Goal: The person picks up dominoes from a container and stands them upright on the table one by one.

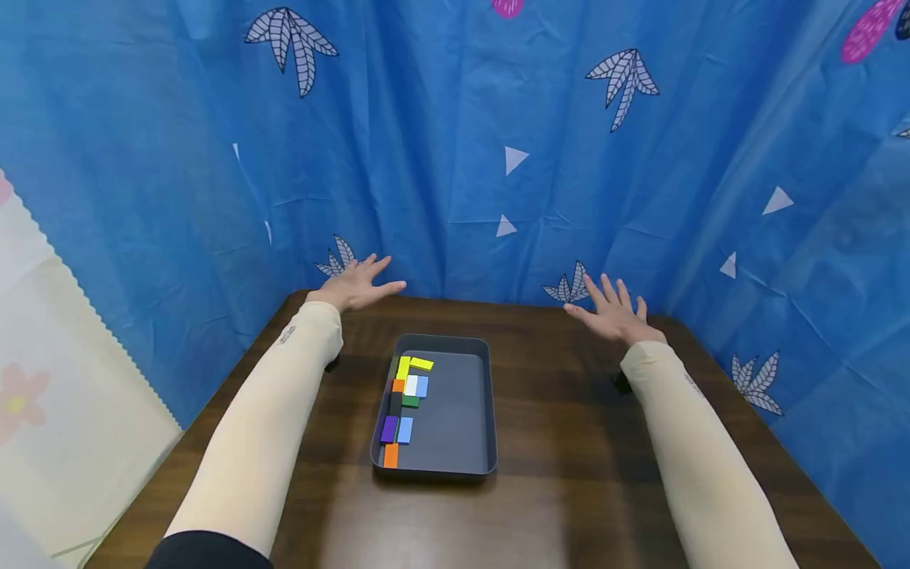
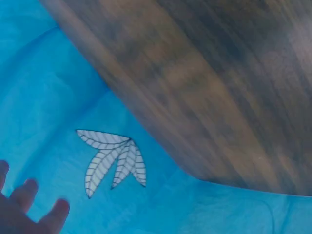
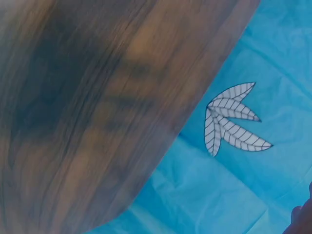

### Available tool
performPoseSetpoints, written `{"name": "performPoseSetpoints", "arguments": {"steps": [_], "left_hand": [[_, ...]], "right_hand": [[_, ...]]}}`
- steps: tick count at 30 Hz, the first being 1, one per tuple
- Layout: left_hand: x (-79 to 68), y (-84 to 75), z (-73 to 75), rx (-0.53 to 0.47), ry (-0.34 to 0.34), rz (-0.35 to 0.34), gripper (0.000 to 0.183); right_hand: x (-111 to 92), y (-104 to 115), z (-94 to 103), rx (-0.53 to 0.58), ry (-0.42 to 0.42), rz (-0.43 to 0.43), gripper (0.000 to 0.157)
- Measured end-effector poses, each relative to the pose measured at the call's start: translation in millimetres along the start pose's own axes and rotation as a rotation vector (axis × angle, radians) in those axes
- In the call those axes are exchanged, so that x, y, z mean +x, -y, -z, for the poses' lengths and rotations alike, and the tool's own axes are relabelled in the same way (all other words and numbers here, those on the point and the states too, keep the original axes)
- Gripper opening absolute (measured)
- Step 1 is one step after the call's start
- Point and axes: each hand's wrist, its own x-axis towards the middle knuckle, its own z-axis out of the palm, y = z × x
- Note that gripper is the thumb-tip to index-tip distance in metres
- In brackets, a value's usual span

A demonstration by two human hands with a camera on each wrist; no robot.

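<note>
My left hand (image 1: 357, 285) is held out above the table's far left corner, fingers spread, with nothing in it. Over the far right side, my right hand (image 1: 613, 316) is likewise stretched out and holds nothing. Between and nearer than the hands lies a dark grey tray (image 1: 455, 411). Along its left side sit several small coloured blocks: yellow (image 1: 403, 368), orange (image 1: 391, 455), purple (image 1: 389, 429), black (image 1: 395, 404), white (image 1: 411, 385), light blue (image 1: 405, 431) and green (image 1: 410, 401). Only fingertips of the left hand (image 2: 34, 209) show in the left wrist view; a sliver of the right hand (image 3: 301, 217) shows in the right.
The dark brown wooden table (image 1: 554, 442) carries the tray. A blue curtain (image 1: 455, 158) with leaf prints hangs behind the table and along its right side. At the left is a pale cloth (image 1: 64, 379) with a flower print.
</note>
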Motion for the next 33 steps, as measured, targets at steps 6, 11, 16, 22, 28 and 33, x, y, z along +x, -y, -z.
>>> {"name": "performPoseSetpoints", "arguments": {"steps": [6,11,16,22,28,33], "left_hand": [[-4.8,7.1,-3.7,-0.127,0.026,-0.116,0.086],[-17.6,14.5,-10.3,-0.177,0.016,-0.170,0.084],[-30.3,21.6,-20.4,-0.172,0.030,-0.206,0.084],[-43.7,27.2,-35.7,-0.282,0.052,-0.217,0.089],[-58.9,35.2,-48.6,-0.297,0.122,-0.241,0.096],[-62.9,38.3,-60.0,-0.272,0.176,-0.253,0.097]], "right_hand": [[1.4,4.6,-2.7,0.089,-0.013,0.052,0.088],[7.5,7.7,-10.0,0.154,-0.029,0.094,0.087],[11.8,15.0,-16.7,0.224,-0.021,0.137,0.087],[11.2,23.7,-23.0,0.276,-0.024,0.181,0.086],[11.5,30.7,-31.5,0.312,-0.017,0.182,0.085],[10.8,35.8,-35.8,0.346,-0.012,0.205,0.083]]}}
